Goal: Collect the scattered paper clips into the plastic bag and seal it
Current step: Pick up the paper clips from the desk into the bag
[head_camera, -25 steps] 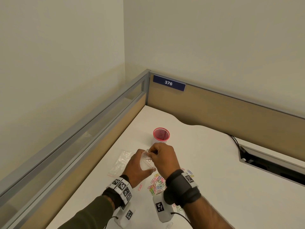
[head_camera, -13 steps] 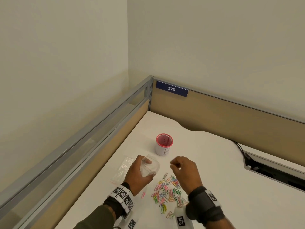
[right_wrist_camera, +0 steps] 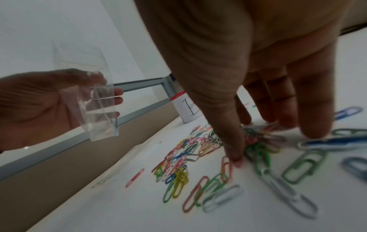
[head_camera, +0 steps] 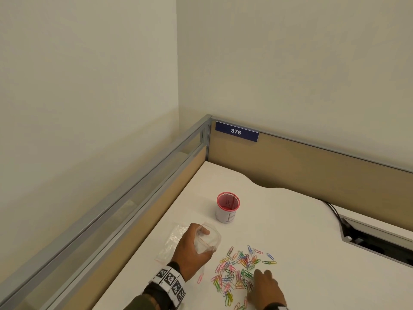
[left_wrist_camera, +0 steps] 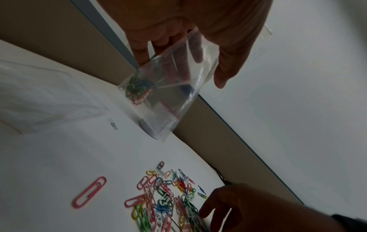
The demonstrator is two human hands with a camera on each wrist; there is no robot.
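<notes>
A heap of coloured paper clips [head_camera: 239, 269] lies on the white desk [head_camera: 301, 253]. My left hand [head_camera: 192, 249] grips a small clear zip bag [head_camera: 207, 240] above the desk, left of the heap. In the left wrist view the bag [left_wrist_camera: 168, 94] holds several clips bunched in one corner. My right hand [head_camera: 263, 285] reaches down onto the near right part of the heap. Its thumb and fingertips [right_wrist_camera: 315, 130] touch the clips [right_wrist_camera: 256, 141], which still lie on the desk. A single pink clip [head_camera: 199, 279] lies apart, near my left wrist.
A white cup with a red rim [head_camera: 228, 208] stands behind the heap. Spare clear bags [head_camera: 172, 240] lie flat under my left hand. A low partition [head_camera: 156, 175] runs along the left and back edges. A cable opening [head_camera: 377, 240] is cut into the desk at right.
My right hand left the bag's mouth and dropped down and to the right onto the clip heap. My left hand kept hold of the bag and barely moved.
</notes>
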